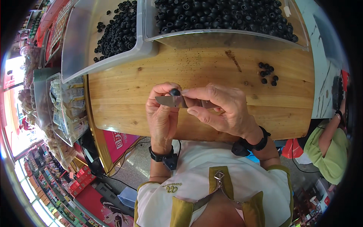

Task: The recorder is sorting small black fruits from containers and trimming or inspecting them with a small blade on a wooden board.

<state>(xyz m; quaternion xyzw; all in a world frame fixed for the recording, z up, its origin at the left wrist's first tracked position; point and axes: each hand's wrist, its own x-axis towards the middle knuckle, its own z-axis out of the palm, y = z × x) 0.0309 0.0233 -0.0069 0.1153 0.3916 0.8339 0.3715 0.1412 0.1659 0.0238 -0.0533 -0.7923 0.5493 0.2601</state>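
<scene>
Pinched in the raised fingers of my left hand (162,118) is a small round black piece (174,92) with a smooth, dark surface. My right hand (227,108) grips a short knife, its handle mostly hidden by the fingers. The shiny knife blade (165,100) points left, lying across my left fingers and thumb just below the black piece. Whether the edge touches the piece, I cannot tell. Both hands are held close together above the near part of the wooden table (128,98).
Two clear plastic bins stand at the far side: the left bin (81,41) and the right bin (227,39) hold many black pieces. Several loose black pieces (267,72) lie at the table's right. Left of the table is a box of packets (70,102). Another person's arm (329,132) shows at far right.
</scene>
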